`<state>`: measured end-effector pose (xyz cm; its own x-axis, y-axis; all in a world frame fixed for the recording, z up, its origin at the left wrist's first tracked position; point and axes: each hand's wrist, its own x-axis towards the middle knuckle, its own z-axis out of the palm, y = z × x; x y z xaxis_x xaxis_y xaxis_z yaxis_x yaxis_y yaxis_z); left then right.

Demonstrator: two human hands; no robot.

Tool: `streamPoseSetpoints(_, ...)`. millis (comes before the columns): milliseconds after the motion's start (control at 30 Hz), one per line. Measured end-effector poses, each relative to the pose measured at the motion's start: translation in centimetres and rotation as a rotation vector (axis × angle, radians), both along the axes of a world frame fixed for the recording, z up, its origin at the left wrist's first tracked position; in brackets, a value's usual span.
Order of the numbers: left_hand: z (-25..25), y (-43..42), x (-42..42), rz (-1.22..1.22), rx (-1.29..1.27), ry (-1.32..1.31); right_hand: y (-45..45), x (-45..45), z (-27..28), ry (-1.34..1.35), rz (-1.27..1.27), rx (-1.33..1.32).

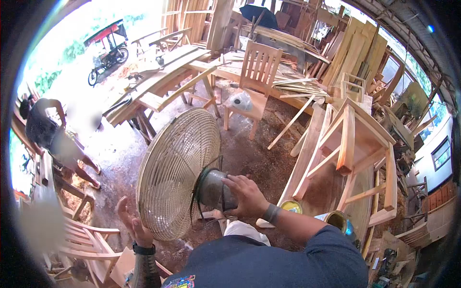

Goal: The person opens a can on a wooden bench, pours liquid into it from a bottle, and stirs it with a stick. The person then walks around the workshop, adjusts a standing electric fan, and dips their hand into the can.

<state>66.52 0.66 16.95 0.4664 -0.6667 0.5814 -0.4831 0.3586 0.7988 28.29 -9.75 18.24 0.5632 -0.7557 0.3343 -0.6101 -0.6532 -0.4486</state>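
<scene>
A large round fan with a wire cage stands in front of me, its cage facing left. My right hand rests on the grey motor housing behind the cage, thumb below and fingers over its back. At the lower left edge of the cage is my left hand, palm turned toward the cage, fingers apart and pointing up, with nothing seen in it. Whether it touches the cage cannot be made out.
A wooden chair holding a plastic bag stands ahead. An upturned chair frame and open cans are at right. A person bends at far left. Slatted chairs sit lower left; planks lie beyond.
</scene>
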Motion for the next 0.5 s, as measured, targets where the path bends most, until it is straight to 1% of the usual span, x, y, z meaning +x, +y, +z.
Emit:
streamPoseSetpoints(100,-1.3,-2.2,2.6,-0.043,0.003,0.021,-0.5,1.0,-0.1,0.025,-0.035,-0.031)
streamPoseSetpoints(200,0.9,-5.9,3.7,-0.064,0.124,-0.009,-2.8,2.6,-0.5,-0.011,-0.060,-0.055)
streamPoseSetpoints(233,1.2,-7.6,4.5,-0.090,0.109,-0.045,-3.9,3.2,-0.8,-0.009,-0.073,-0.071)
streamPoseSetpoints(333,0.7,-13.2,7.2,-0.158,0.065,-0.146,-7.5,5.0,-1.2,0.002,-0.113,-0.107)
streamPoseSetpoints(433,0.3,-18.1,8.3,-0.130,0.067,-0.133,-12.6,6.3,-1.2,0.019,-0.110,-0.127)
streamPoseSetpoints(500,0.2,-21.3,9.1,-0.109,0.070,-0.111,-16.6,7.1,-1.7,0.003,-0.079,-0.081)
